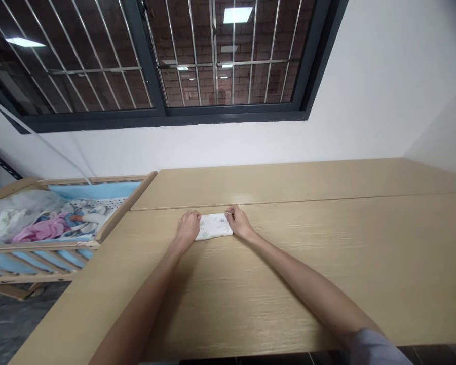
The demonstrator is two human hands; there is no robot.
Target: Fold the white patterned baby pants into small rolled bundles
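Note:
A small folded white cloth (pixel 214 226) with a faint printed pattern lies on the light wooden table (pixel 289 284). My left hand (pixel 188 226) grips its left edge, fingers curled in. At the upper right corner, my right hand (pixel 238 221) pinches the cloth between thumb and fingers. Both arms reach forward over the tabletop, and the cloth spans the short gap between the hands. What kind of cloth item it is, I cannot make out.
Left of the table stands a wooden crib (pixel 125 205) with blue lining, holding a pink cloth (pixel 43 228), other fabrics and a clear plastic bag (pixel 26 203). A seam crosses the tabletop toward the back. Behind are a white wall (pixel 357 101) and a barred window (pixel 228 114).

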